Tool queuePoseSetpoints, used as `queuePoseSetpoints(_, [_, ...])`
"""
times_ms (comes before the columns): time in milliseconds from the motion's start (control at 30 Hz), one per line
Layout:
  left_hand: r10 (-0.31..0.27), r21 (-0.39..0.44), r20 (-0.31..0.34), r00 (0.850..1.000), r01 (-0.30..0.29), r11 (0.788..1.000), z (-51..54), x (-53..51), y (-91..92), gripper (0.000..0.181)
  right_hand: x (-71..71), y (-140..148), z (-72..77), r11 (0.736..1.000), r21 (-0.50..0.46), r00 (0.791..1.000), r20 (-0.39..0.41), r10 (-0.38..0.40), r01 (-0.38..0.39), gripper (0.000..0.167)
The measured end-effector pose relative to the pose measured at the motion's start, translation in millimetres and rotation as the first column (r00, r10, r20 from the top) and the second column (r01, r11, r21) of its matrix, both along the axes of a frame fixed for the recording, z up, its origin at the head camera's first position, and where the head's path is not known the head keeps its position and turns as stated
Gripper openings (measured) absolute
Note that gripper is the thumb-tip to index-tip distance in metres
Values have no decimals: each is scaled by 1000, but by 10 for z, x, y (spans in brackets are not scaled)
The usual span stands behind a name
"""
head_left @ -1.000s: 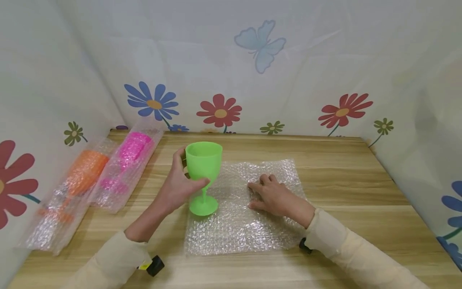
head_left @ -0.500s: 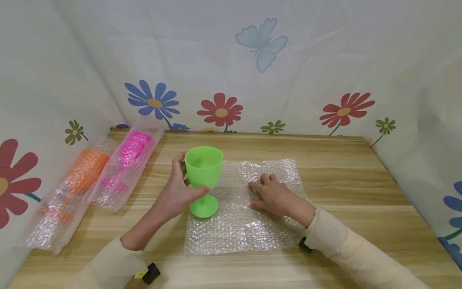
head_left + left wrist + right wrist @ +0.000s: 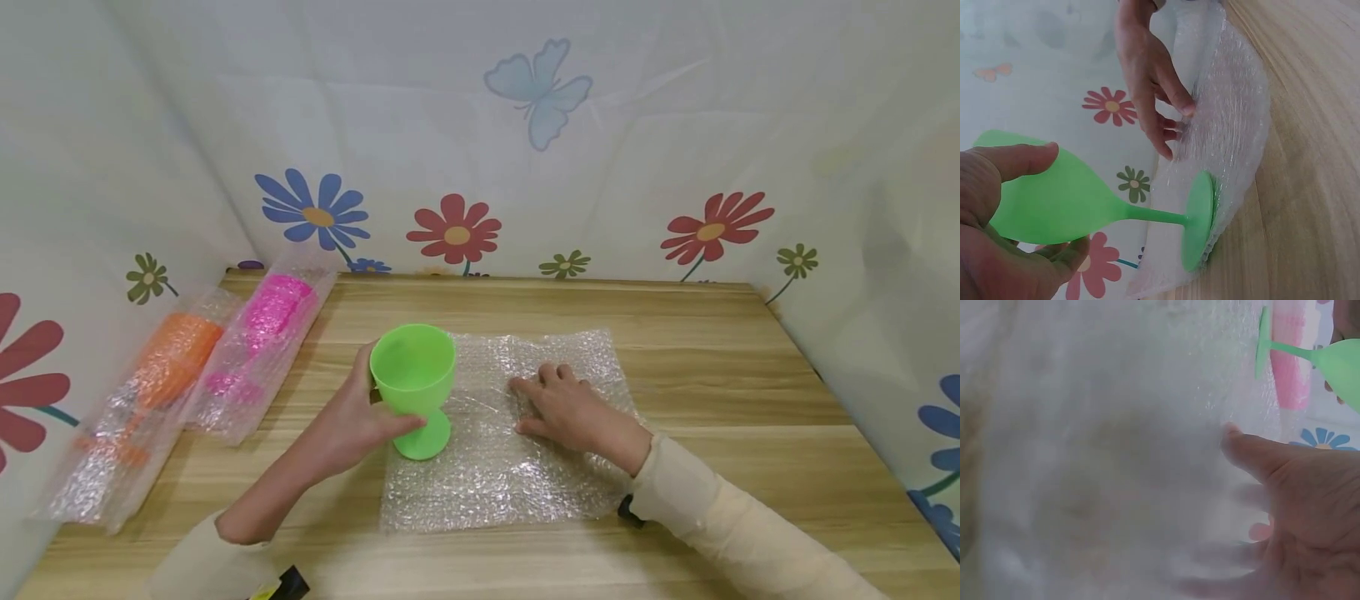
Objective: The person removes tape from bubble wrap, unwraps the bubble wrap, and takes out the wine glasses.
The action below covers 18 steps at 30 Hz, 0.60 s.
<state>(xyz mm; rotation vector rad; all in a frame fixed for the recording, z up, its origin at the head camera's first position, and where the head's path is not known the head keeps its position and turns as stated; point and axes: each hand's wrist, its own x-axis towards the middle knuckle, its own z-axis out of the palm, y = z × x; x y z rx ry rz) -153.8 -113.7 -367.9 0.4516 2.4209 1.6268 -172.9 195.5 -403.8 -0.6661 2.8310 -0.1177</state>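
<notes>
A green plastic goblet (image 3: 412, 367) stands at the left part of a flat bubble wrap sheet (image 3: 487, 483). My left hand (image 3: 348, 429) grips its bowl from the left, thumb across the front. The goblet's mouth leans towards me. In the left wrist view, the goblet's round foot (image 3: 1197, 222) meets the wrap; whether all of it touches is hard to tell. My right hand (image 3: 566, 408) rests with spread, slightly bent fingers on the middle of the sheet. The right wrist view shows its thumb (image 3: 1250, 450) against the wrap, the other fingers blurred behind the film.
On the left lie an orange goblet (image 3: 176, 354) and a pink goblet (image 3: 277, 312), each wrapped in bubble wrap. The wooden table (image 3: 750, 483) extends to the right of the sheet. Flower-printed cloth walls (image 3: 630, 158) enclose the back and sides.
My left hand has come down and back slightly, tipping the goblet's mouth towards me while its foot stays near the same spot. The right hand has hardly moved.
</notes>
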Motion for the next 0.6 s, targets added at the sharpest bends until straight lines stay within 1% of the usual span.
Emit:
queuePoseSetpoints(167, [-10, 0, -32, 999, 10, 1000, -11, 23, -23, 105, 15, -17, 3, 1000, -11, 1000, 4, 12, -12, 65])
queuePoseSetpoints(333, [-16, -7, -53, 998, 15, 1000, 2, 24, -24, 106, 28, -55, 8, 1000, 11, 1000, 10, 15, -15, 60])
queuePoseSetpoints(467, [-5, -20, -61, 998, 4, 1000, 30, -3, -23, 106, 36, -66, 11, 999, 34, 1000, 5, 19, -19, 60])
queuePoseSetpoints(600, [2, -20, -70, 998, -4, 1000, 50, -49, -19, 105, 36, -54, 3, 999, 24, 1000, -1, 20, -20, 60])
